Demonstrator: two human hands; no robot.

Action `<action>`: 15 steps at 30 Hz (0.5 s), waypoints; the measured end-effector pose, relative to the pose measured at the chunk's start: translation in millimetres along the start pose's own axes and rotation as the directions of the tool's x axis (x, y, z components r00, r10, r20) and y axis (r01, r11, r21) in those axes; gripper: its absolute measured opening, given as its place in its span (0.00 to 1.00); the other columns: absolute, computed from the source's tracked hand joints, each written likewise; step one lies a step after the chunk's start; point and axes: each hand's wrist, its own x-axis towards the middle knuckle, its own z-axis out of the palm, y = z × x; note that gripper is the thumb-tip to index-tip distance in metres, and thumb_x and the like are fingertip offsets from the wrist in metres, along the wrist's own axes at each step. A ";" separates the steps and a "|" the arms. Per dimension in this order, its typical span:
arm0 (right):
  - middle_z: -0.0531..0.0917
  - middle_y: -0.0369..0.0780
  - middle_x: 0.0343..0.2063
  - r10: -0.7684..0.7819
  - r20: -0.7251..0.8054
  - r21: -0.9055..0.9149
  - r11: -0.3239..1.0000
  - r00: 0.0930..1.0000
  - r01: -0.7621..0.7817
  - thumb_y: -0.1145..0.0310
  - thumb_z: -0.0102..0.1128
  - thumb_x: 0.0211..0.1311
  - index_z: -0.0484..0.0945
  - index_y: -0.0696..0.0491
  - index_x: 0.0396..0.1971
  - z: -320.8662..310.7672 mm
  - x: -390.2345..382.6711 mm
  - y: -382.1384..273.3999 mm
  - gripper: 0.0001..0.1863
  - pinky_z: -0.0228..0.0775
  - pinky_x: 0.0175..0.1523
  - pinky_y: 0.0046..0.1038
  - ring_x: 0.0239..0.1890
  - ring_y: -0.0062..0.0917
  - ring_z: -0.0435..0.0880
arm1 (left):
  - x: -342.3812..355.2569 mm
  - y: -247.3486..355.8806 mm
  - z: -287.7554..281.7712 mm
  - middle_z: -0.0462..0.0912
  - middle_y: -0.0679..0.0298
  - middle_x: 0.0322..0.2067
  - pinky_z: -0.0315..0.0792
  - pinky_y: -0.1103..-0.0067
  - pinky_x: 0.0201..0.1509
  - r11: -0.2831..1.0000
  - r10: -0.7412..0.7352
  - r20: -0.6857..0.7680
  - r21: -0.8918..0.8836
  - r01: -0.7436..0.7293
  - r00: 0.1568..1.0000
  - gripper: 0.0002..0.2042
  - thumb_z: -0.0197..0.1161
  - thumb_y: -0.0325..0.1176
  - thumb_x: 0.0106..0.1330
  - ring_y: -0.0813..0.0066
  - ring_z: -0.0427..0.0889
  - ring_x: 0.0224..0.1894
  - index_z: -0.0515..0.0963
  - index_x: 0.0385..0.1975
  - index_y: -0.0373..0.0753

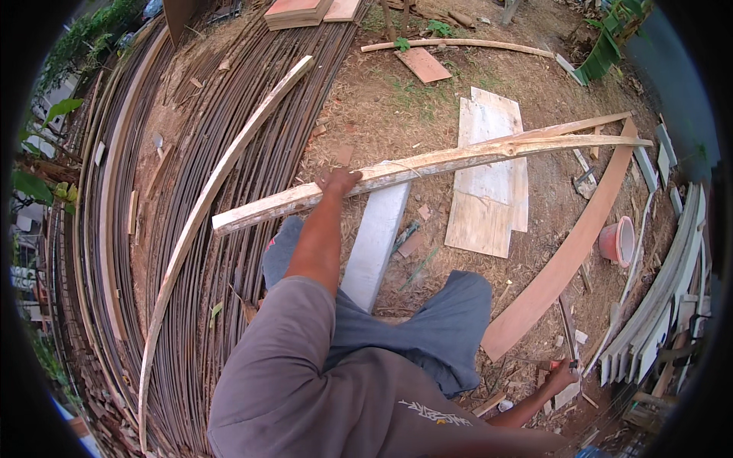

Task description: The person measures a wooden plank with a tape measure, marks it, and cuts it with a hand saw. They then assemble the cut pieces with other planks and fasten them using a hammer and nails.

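Observation:
A long, rough pale timber [275,200], split toward its right end, lies crosswise before me. My left hand [338,180] is closed on it, left of its middle. A white board [370,244] runs beneath the timber between my bent legs. Low at the right, my right hand [563,374] is closed on a tool with red on its handle [553,366]; I cannot make out what kind of tool it is. Beyond the timber, pale plywood sheets [477,221] lie on the ground, and a long reddish board [557,267] stretches beside my right leg.
Rows of dark rods [198,130] cover the left ground, with a pale strip [183,237] across them. A pink bucket [615,243] stands at the right near stacked pale boards [660,290]. Plywood pieces [290,15] are stacked behind. A hammer-like tool [584,183] lies right of the plywood.

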 end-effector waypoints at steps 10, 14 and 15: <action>0.78 0.33 0.27 -0.253 0.132 0.271 0.939 0.958 0.211 0.59 0.69 0.65 0.78 0.59 0.58 -95.3 -19.2 -44.3 0.27 0.63 0.31 0.22 0.26 0.16 0.73 | 10.7 -5.0 5.3 0.77 0.52 0.64 0.47 0.41 0.71 1.000 -0.001 -0.029 -0.017 0.000 1.000 0.33 0.58 0.64 0.62 0.50 0.69 0.70 0.81 0.59 0.46; 0.77 0.33 0.26 -0.357 0.068 0.517 0.811 0.932 0.273 0.63 0.65 0.68 0.75 0.58 0.59 -120.7 -83.8 -127.6 0.24 0.65 0.33 0.21 0.26 0.16 0.73 | 18.6 -9.1 10.1 0.72 0.54 0.68 0.36 0.43 0.75 0.997 -0.001 0.057 -0.072 0.005 0.998 0.34 0.59 0.62 0.64 0.49 0.56 0.76 0.77 0.63 0.42; 0.76 0.33 0.26 -0.406 0.143 0.609 0.755 0.903 0.243 0.63 0.65 0.68 0.74 0.58 0.58 -117.6 -100.2 -143.1 0.23 0.65 0.33 0.22 0.26 0.16 0.74 | 20.5 -9.6 10.6 0.69 0.55 0.70 0.32 0.44 0.77 0.996 -0.021 0.093 -0.088 0.029 0.995 0.35 0.60 0.61 0.64 0.49 0.49 0.79 0.76 0.65 0.41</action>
